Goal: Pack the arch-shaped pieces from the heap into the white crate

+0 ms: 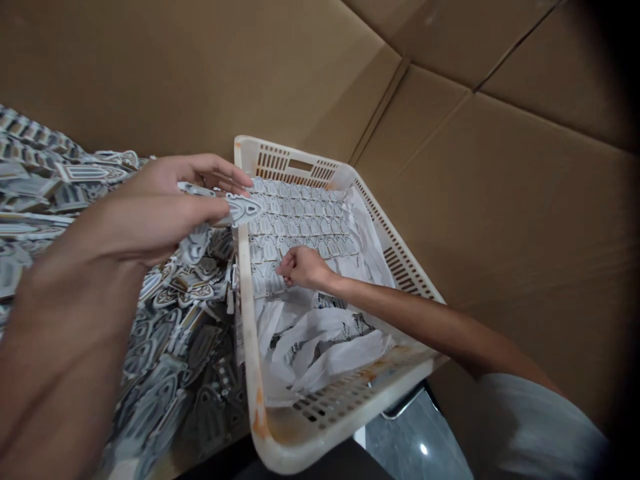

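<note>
Grey pointed flat pieces (246,209) sit pinched in your left fingers (216,208); your bunched right fingers (288,263), hold unclear, seemingly align a row (265,285), needing even spacing next.

The 1 view looks out from the person's head, facing forward and down, with a dark edge (625,267) along the far right. It is near enough that the left hand (150,207) looms large at the front, while the right hand (305,267) appears smaller, farther from the lens. The white basket (246,287) is seen from above at a slant, with cardboard (200,67) filling the top as backdrop.
</note>
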Demonstrator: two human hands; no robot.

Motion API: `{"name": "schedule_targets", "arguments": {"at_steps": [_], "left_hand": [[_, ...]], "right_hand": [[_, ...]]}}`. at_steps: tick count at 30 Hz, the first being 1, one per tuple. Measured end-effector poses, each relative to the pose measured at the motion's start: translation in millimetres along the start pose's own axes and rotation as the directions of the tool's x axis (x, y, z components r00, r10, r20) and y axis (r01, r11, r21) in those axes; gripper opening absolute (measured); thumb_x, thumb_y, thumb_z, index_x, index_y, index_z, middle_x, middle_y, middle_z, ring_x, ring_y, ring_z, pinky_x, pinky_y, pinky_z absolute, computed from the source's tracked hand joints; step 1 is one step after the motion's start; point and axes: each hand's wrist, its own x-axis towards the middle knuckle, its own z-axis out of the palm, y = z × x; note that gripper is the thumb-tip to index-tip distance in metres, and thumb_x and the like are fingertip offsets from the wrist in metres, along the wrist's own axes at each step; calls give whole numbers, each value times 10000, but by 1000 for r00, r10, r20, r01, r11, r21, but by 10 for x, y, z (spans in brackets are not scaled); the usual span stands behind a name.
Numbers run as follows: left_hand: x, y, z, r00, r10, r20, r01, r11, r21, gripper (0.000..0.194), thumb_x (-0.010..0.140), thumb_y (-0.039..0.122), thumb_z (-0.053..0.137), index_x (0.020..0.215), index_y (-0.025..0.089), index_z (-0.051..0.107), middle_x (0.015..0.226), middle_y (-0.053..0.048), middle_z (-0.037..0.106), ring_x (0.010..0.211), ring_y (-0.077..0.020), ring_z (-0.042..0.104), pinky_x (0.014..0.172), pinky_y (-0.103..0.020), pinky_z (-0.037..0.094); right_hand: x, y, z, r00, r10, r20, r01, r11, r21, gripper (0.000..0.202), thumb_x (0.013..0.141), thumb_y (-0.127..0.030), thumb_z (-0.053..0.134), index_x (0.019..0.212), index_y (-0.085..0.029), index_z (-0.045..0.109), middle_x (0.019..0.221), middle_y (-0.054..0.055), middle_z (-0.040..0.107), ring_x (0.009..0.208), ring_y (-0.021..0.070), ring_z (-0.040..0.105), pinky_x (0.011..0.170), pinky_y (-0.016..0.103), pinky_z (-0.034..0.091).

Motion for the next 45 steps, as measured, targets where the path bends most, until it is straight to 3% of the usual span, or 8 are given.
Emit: {"name": "schedule_targets", "arguments": {"at_steps": [10,13,16,21,26,30,35,45], "left_hand": [[127,-169,214,989,-128,73,147,879,-454,391,494,78,542,836,157,714,704,-31,565,556,-153,480,426,-234,303],[124,-177,274,992,-113,53,124,838,-531,370,491,73,521,811,150,690,709,-27,552,518,-141,463,409,-242,307],[93,-162,358,995,-101,8,87,809,-582,328,503,64,500,771,160,664,695,-22,518,501,-128,439,400,-238,273],[21,-140,538,995,-96,40,100,779,-620,314,518,56,483,767,193,618,676,-11,492,525,-144,454,456,-256,336],[56,-224,567,997,-83,-4,66,821,-567,285,553,97,523,793,182,653,874,-55,623,772,-188,571,590,-281,395],[75,-214,464,988,-141,65,155,850,-503,189,567,121,530,723,189,612,753,-53,557,634,-181,503,544,-294,329],[54,-152,454,971,-214,106,238,868,-437,205,598,79,520,744,190,612,711,-47,555,643,-177,518,507,-259,301],[73,-160,496,961,-247,127,278,827,-488,238,746,-7,553,888,159,649,819,-71,672,786,-191,616,655,-277,391]], "right_hand": [[-48,-94,-20,993,-100,-61,97,994,-58,177,859,-236,795,766,-174,659,637,0,690,618,131,656,617,238,488],[-175,-330,-146,960,-278,-25,278,946,169,185,843,-327,792,850,-177,683,808,22,712,702,134,640,621,249,498],[-346,-640,-230,892,-452,16,396,798,454,287,872,-463,768,945,-211,651,947,34,716,815,151,662,640,259,525],[-453,-874,-251,882,-448,-148,466,776,425,435,872,-606,759,856,-236,531,848,12,666,810,156,655,639,269,530],[-267,-539,-509,892,-399,-213,449,839,308,333,938,-495,701,866,-234,507,777,-3,629,741,145,632,622,260,496],[-143,-116,-670,969,-244,48,242,969,45,266,953,-280,642,726,-199,530,624,-22,577,571,108,526,579,252,428],[-78,205,-518,992,-47,116,42,998,44,157,901,-106,604,791,-192,532,575,-57,544,520,113,536,524,242,439],[45,429,-303,982,17,188,-39,993,114,360,800,26,614,930,-243,415,602,-87,619,447,109,559,443,207,451]]}}
